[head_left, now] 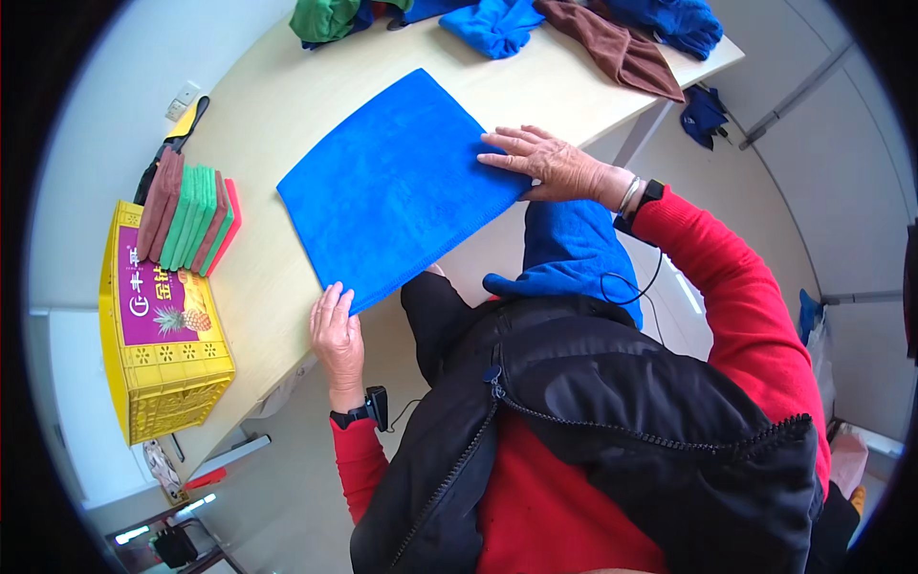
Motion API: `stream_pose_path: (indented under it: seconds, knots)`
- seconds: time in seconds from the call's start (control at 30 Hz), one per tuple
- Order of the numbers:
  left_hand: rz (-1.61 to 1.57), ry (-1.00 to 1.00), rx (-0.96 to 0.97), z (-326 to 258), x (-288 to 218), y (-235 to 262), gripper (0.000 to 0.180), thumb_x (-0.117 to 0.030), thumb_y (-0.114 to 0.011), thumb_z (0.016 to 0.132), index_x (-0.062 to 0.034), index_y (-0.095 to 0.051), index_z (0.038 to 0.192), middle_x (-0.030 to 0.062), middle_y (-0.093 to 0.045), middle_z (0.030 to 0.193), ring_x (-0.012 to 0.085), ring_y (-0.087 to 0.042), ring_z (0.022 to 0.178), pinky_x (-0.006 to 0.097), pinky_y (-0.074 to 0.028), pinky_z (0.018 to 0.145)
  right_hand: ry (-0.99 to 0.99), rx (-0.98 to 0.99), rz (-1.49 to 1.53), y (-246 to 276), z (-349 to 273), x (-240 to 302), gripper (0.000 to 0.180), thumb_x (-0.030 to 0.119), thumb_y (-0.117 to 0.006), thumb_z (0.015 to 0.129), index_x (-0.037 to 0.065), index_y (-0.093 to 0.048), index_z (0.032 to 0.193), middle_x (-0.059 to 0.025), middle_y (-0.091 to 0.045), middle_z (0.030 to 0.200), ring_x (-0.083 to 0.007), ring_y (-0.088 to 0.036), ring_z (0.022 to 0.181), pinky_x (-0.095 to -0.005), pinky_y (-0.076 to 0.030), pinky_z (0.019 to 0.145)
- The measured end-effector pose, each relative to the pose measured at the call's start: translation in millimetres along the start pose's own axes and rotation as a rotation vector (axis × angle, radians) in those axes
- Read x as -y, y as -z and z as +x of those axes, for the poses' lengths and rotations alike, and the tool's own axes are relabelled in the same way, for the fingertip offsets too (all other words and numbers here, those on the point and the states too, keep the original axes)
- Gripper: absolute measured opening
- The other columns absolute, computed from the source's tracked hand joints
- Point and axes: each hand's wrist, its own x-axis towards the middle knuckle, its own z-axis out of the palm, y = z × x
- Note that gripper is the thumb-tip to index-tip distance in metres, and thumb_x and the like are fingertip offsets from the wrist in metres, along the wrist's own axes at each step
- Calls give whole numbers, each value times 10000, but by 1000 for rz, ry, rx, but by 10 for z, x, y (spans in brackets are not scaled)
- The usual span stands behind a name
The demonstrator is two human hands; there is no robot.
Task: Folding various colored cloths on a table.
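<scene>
A blue towel [392,191], folded into a neat rectangle, lies on the pale tabletop, its near edge running along the table's front edge. My left hand [337,335] touches its near left corner, fingers stretched out and resting at the edge. Across the right corner of the towel lies my right hand [545,161], its fingers spread flat on the fabric and the thumb beside the edge. Another blue cloth [574,249] is draped over my lap, below my right hand.
At the left stands a yellow crate [177,383] with folded brown, green and red cloths [196,215] stacked on it. Crumpled blue cloth [492,27], brown cloth [617,48] and green cloth [323,19] lie along the far edge of the table [277,115].
</scene>
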Motion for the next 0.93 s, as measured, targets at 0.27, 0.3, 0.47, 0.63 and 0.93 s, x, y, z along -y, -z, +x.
stream_pose_path:
  seconds: [0.27, 0.3, 0.47, 0.63, 0.93]
  knots:
    - [-299, 121, 0, 151, -40, 446, 284, 103, -630, 787, -9, -687, 1042, 127, -711, 1115, 283, -663, 1088, 374, -498, 978, 63, 11, 258, 250, 146, -29, 569, 113, -776, 835, 193, -593, 1368, -124, -557, 1409, -320, -491, 1339, -484, -401, 1132]
    - [-377, 146, 26, 154, -9, 522, 259, 95, -633, 807, -5, -685, 1041, 122, -716, 1095, 255, -671, 1073, 348, -498, 970, 19, 65, 399, 380, 173, -3, 484, 114, -754, 862, 169, -629, 1326, -122, -608, 1344, -308, -547, 1280, -458, -432, 1108]
    - [-610, 345, 68, 430, 107, 844, 134, 17, -663, 880, 11, -680, 1012, 65, -709, 976, 136, -653, 948, 262, -497, 866, -136, 320, 750, 973, 514, -47, 269, 222, -645, 979, 73, -692, 1197, -114, -723, 1103, -257, -688, 978, -361, -547, 933]
    - [-671, 606, -67, 1149, 573, 650, 148, -118, -728, 906, 12, -692, 967, -36, -640, 857, 42, -542, 760, 218, -457, 678, -407, 341, 978, 783, 1218, -416, 369, 326, -630, 990, 18, -679, 1187, -117, -723, 1046, -190, -672, 898, -359, -556, 889]
    - [-661, 910, 102, 1377, 1369, -376, 271, -251, -776, 885, -16, -710, 1002, -49, -630, 782, 29, -525, 703, 225, -428, 622, -870, 128, 1131, 33, 1485, -596, 500, 459, -675, 934, 63, -659, 1239, -71, -676, 1090, -173, -644, 928, -341, -567, 818]
